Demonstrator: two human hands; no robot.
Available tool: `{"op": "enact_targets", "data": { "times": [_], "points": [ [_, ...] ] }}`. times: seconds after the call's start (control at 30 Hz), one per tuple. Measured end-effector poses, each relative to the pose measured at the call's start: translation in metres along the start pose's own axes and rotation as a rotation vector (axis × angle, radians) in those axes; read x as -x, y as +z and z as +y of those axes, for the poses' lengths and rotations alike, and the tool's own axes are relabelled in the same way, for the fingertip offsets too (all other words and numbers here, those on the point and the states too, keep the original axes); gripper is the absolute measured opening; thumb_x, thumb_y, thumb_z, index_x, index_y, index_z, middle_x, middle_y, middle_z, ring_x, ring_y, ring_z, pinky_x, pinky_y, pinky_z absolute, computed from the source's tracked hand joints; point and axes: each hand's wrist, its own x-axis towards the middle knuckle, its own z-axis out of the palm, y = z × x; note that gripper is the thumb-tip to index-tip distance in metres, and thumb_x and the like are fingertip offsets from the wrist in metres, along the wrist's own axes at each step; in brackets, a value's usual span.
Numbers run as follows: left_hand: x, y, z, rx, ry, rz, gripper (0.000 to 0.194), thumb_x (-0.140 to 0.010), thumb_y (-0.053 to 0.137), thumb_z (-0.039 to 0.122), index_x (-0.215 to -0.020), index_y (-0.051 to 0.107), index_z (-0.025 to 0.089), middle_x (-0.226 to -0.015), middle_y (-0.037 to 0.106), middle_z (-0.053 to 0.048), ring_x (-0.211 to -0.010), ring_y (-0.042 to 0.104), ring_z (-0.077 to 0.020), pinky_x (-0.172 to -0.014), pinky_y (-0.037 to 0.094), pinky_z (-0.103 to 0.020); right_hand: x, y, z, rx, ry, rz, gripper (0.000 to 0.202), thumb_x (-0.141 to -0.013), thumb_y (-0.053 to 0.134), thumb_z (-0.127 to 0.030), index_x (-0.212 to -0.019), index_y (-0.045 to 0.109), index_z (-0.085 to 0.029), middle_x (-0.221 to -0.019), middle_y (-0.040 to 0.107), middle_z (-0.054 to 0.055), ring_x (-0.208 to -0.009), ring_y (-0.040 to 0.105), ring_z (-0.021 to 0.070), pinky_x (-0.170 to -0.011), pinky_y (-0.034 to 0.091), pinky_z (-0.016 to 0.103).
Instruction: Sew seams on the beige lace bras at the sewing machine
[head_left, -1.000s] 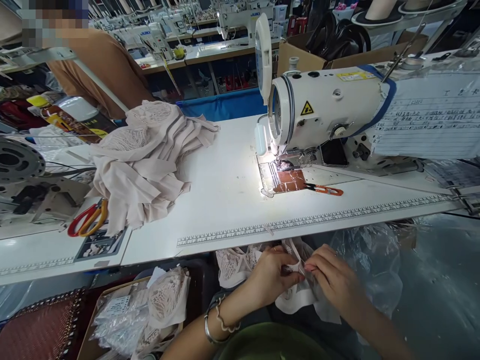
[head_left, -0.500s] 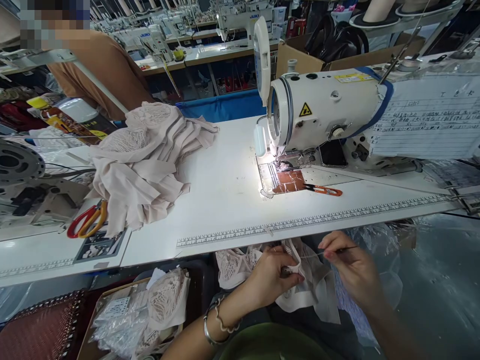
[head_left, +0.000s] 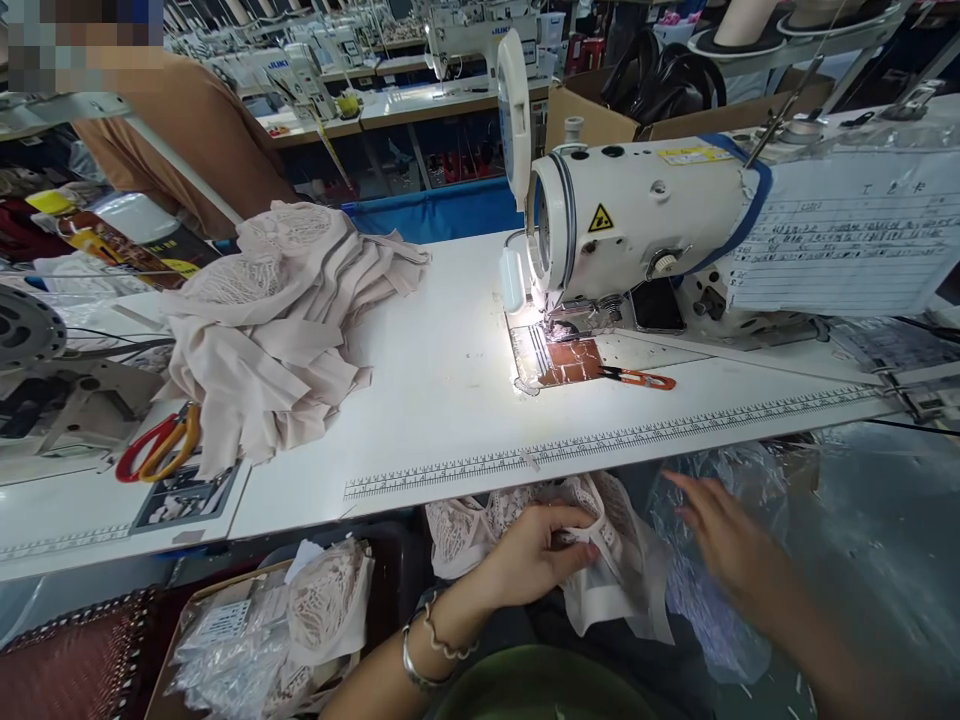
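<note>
And L hand (head_left: 534, 556)'s pinching the lace garment (head_left: 639, 580), cloth lying R twd R hand (head_left: 733, 535), grip spread, prob. w/o contact.

One left hand (head_left: 534, 556), one right hand (head_left: 733, 540), two bracelets (head_left: 407, 655), one snipper (head_left: 646, 379) (orange), one pair of scissors (head_left: 192, 430).

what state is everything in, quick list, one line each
left hand: closed on the lace garment
right hand: open, off the garment
lace garment: held below the table edge
sewing machine: light on at the needle
orange snips: lying on the table
garment pile: loosely heaped
bottle: capped
cardboard box: open, black items inside
</note>
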Motion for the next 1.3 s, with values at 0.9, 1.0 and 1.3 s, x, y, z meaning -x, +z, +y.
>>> {"op": "enact_targets", "data": {
  "times": [0.9,1.0,1.3],
  "points": [
    [-0.001,0.003,0.001,0.158,-0.061,0.061,0.049,-0.086,0.067,0.061,-0.092,0.077,0.013,-0.084,0.060,-0.005,-0.079,0.047,-0.0162,-0.072,0.039,-0.028,-0.019,-0.002,-0.079,0.280,-0.546,0.152,0.068,-0.091,0.039,0.007,-0.151,0.050,-0.024,-0.078,0.069,0.003,-0.075,0.063,0.0206,-0.061,0.039,0.036],
    [0.000,0.003,0.002,0.185,-0.066,0.062,0.048,-0.085,0.069,0.059,-0.092,0.076,0.012,-0.083,0.060,-0.004,-0.077,0.046,-0.0153,-0.072,0.038,-0.028,-0.020,-0.003,-0.080,0.275,-0.554,0.157,0.068,-0.091,0.039,0.008,-0.151,0.049,-0.022,-0.078,0.069,0.003,-0.075,0.063,0.0209,-0.060,0.039,0.035],
    [-0.003,0.005,0.002,0.103,0.015,0.031,0.041,-0.093,0.063,0.050,-0.093,0.076,0.012,-0.080,0.059,-0.004,-0.072,0.046,-0.0140,-0.065,0.037,-0.026,-0.012,0.013,-0.079,-0.128,-0.359,0.065,0.055,-0.100,0.038,-0.006,-0.146,0.056,-0.030,-0.081,0.068,0.004,-0.065,0.063,0.0160,-0.059,0.051,0.027]
  ]
}}
